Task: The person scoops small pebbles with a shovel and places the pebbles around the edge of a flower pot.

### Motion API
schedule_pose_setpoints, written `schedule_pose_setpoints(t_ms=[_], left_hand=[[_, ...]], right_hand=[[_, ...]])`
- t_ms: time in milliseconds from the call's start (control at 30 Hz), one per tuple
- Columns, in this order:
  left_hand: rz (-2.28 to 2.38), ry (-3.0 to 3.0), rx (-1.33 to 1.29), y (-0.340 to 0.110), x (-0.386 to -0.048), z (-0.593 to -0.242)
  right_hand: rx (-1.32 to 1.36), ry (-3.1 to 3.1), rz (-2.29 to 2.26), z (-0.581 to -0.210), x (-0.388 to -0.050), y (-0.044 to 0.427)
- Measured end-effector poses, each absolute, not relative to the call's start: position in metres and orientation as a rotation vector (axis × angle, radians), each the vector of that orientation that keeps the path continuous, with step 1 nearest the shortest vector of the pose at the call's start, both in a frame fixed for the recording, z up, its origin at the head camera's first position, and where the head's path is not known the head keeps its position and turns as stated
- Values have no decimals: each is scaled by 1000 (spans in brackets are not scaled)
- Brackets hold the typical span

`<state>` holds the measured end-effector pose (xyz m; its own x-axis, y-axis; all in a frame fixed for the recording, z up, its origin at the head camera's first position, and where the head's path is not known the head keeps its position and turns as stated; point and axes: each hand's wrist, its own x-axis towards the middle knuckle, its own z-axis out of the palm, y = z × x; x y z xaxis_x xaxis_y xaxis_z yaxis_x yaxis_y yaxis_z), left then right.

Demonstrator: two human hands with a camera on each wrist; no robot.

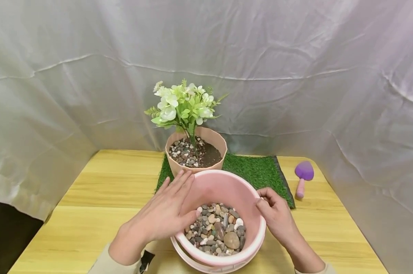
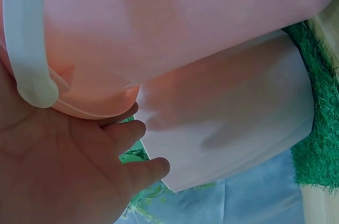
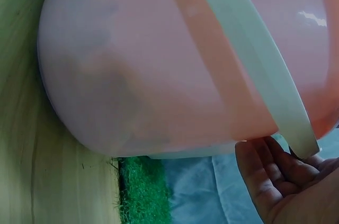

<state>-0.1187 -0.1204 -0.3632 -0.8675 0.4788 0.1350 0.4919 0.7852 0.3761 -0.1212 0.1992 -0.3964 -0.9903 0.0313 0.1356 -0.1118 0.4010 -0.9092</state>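
A pink bucket [image 1: 223, 186] with mixed pebbles [image 1: 216, 232] inside stands at the front of the table. Its pale handle [image 3: 254, 54] hangs down across the near side. My left hand [image 1: 161, 215] lies over the left rim with straight fingers, the thumb reaching inside; its palm touches the rim in the left wrist view. On the right rim, my right hand [image 1: 278, 215] pinches the bucket's edge between thumb and curled fingers. Directly behind the bucket stands a peach flower pot [image 1: 216, 140] with soil [image 1: 211, 155], small pebbles [image 1: 184, 150] on its left part, and a white-flowered plant [image 1: 184, 104].
Under the pot lies a green turf mat [image 1: 254, 169] on the wooden table [image 1: 100, 198]. A small trowel [image 1: 304, 171] with purple blade and pink handle lies on the right. Grey curtains [image 1: 261, 76] surround the back and sides.
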Motion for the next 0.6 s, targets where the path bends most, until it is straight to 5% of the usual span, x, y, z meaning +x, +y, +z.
schedule_pose_setpoints(t_ms=[600], left_hand=[[-439,-2934,-751,-122,-114,-361]], right_hand=[[115,-2553,1664,-393,-121,202]])
